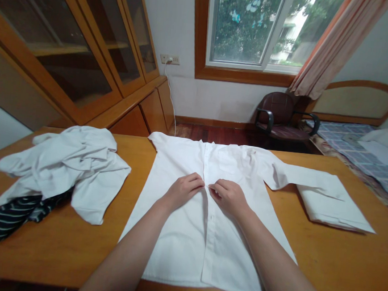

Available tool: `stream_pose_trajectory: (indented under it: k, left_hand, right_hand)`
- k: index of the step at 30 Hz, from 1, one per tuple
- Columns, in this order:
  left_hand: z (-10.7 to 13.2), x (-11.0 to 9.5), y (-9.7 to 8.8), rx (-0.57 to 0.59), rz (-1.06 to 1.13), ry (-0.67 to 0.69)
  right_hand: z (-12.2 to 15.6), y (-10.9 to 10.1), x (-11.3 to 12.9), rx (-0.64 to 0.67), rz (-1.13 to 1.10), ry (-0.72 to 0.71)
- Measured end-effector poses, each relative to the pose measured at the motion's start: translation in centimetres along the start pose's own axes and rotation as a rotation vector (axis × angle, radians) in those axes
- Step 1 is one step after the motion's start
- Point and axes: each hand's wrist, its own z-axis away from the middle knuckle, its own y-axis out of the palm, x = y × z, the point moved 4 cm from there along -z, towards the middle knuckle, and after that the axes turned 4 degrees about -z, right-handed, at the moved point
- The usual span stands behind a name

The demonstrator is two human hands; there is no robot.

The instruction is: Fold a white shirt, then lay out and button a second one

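A white button-up shirt [177, 225] lies flat, front side up, in the middle of the wooden table [72, 243]. Both hands rest on its front placket, about halfway up the shirt. My left hand [184, 189] is closed, its fingertips pinching the left edge of the placket. My right hand [228, 195] is closed too, pinching the right edge of the placket; the two sets of fingertips almost touch. One sleeve [305, 176] stretches out to the right.
A crumpled pile of white shirts [68, 167] lies at the table's left, with a dark striped tie [3, 220] under it. A folded white shirt [333, 206] lies at the right. Behind stand a wooden cabinet [87, 56], an armchair [283, 119] and a bed [364, 150].
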Motion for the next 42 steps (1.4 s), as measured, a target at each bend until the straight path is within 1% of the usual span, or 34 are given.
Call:
stream_pose_trajectory:
  k: [7,11,17,27,36,42]
  left_hand:
    - [0.0,-0.2,-0.1,-0.007,-0.007,0.010]
    - [0.0,-0.2,-0.1,-0.007,-0.009,0.005]
    - [0.0,0.0,0.0,0.009,-0.017,0.000]
    - [-0.1,-0.2,-0.1,0.018,0.009,-0.007]
    - [0.1,0.1,0.2,0.029,-0.014,0.004]
    - [0.0,0.1,0.3,0.031,-0.028,0.014]
  right_hand:
    - [-0.2,-0.3,0.1,-0.003,-0.071,0.071]
    - [-0.2,-0.4,-0.1,0.028,-0.142,0.127]
    - [-0.1,-0.1,-0.4,0.055,-0.215,0.129]
    - [0.2,0.4,-0.9,0.063,-0.331,0.200]
    - [0.2,1.2,-1.0,0.094,-0.321,0.170]
    - [0.0,1.0,-0.9,0.111,-0.377,0.218]
